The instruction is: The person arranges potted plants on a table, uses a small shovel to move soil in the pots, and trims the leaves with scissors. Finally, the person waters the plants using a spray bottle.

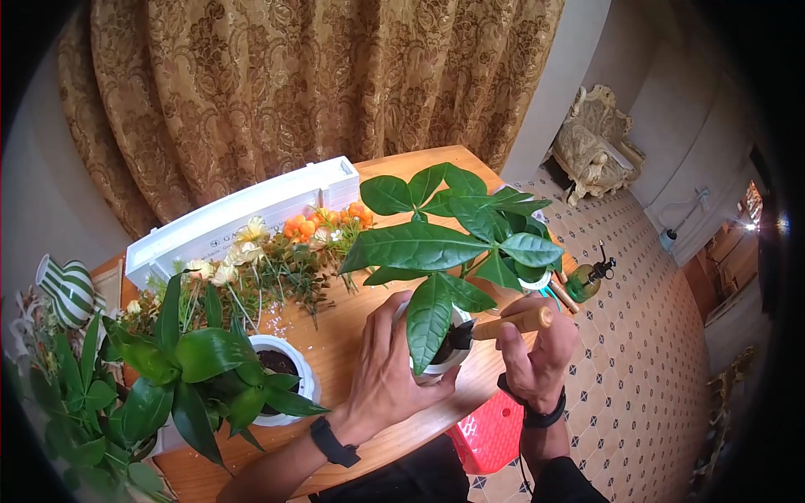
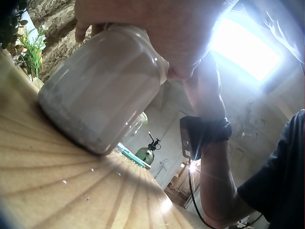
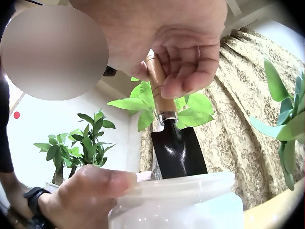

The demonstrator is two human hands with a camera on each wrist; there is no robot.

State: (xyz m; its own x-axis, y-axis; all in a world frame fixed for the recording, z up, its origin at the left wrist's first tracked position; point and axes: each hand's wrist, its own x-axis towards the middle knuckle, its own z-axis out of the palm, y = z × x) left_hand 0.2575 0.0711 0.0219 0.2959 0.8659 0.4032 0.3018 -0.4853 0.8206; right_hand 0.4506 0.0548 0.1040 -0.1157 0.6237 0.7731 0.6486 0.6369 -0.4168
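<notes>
Big leaves (image 1: 428, 247) are hanging closest to the head cam here, spreading right over the white pot (image 2: 102, 88), and I can't tell where their stem is rooted. The pot is sitting near the front edge of the wooden table (image 1: 325, 345). Left hand (image 1: 390, 369) is gripping it round the side, fingers on the far side and thumb lying by the rim. Right hand (image 1: 541, 348) is holding the trowel (image 1: 513, 324) by its wooden handle, fingers curling round it, with the black blade slanting down into the pot's mouth; its tip is hiding behind the rim in the right wrist view. Off to the left, another plant (image 1: 197, 356) is leaning out beside a second pot (image 1: 310, 390) that's holding dark soil. Behind that, pale flowers (image 1: 246, 251) and orange berries (image 1: 300, 228) are lying in front of a long white box (image 1: 243, 211), and a striped vase (image 1: 69, 295) is tilting at the far left. A spray bottle (image 1: 584, 287) is showing past the table's right side, a red stool (image 1: 486, 432) is standing below, and a patterned curtain (image 1: 319, 92) is hanging behind everything.
</notes>
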